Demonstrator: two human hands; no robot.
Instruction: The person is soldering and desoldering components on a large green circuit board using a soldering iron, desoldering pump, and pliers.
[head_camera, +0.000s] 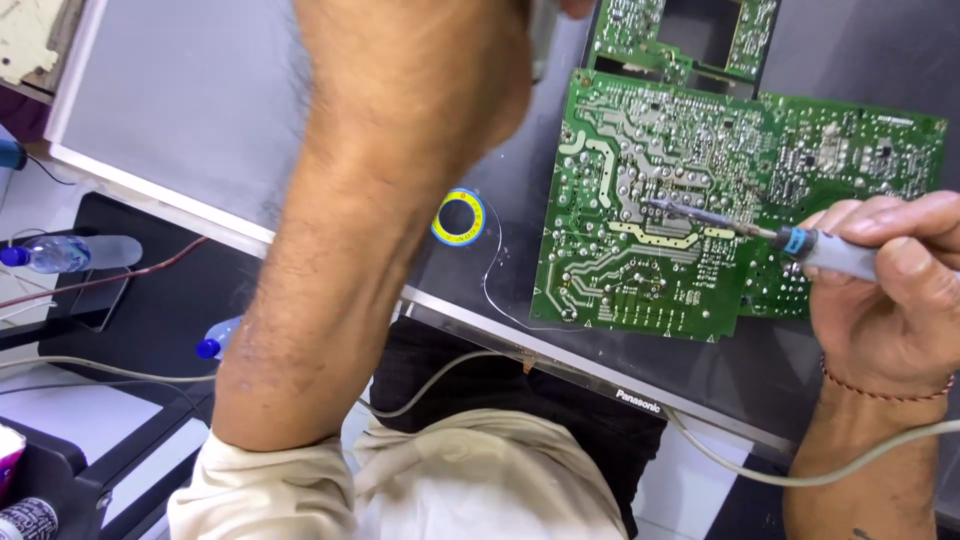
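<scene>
At the far left, two clear plastic bottles with blue caps (70, 252) lie near the edge of a dark side stand, with a thin reddish cable and a grey cord (100, 368) running past them. Next comes the left forearm, raised across the view; the left hand (545, 20) runs off the top edge, so I cannot tell whether it is spread or gripping anything. Just right of that arm, a small spool of solder wire (460, 217) with a yellow and blue rim rests on the dark surface (500, 180), a fine strand trailing from it toward the green circuit board (740, 200). The board lies flat, solder side up, right of centre. The right hand (890, 290) pinches a soldering iron (790, 240) by its grey-blue handle, fingers curled around it, the tip touching a joint near the board's middle.

The step in hand appears to be heating a solder joint. The next move likely calls for keeping the tip steady on that one pad, clear of neighbouring traces.
</scene>
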